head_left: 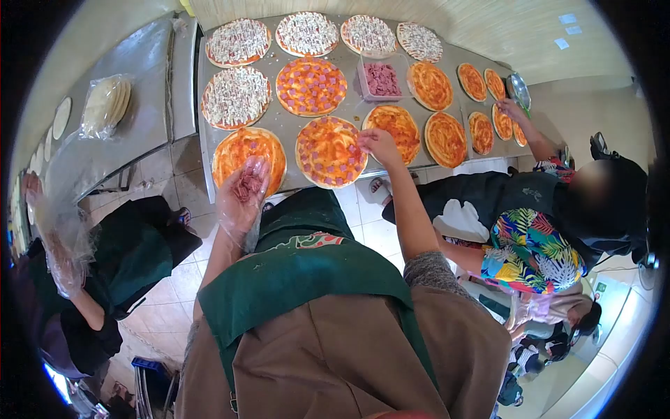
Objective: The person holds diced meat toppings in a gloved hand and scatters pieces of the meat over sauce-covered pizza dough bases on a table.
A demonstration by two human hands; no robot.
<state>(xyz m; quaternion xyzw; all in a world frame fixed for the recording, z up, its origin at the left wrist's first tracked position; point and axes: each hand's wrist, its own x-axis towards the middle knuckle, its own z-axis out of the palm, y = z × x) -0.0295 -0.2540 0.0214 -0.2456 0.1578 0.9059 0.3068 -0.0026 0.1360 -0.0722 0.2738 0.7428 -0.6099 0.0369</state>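
Observation:
My left hand [243, 199], in a clear plastic glove, is cupped around a handful of diced ham [249, 187]. It hangs over the front edge of a sauce-covered pizza [237, 150]. My bare right hand [380, 145] has its fingers pinched together at the right edge of a pizza with ham [331, 155]. Ham cubes lie mostly around that pizza's border, with fewer in its middle. Whatever is between my right fingertips is too small to make out. Just right of this hand lies a pizza base with red sauce [399, 129].
A clear tub of diced ham [382, 79] stands mid-table, near a ham-covered pizza [311, 86]. White-topped pizzas [307, 33] line the back. A co-worker's hand [513, 110] is by a metal bowl [518, 91] at right. Another gloved person [66, 258] stands left, near bagged bases [106, 105].

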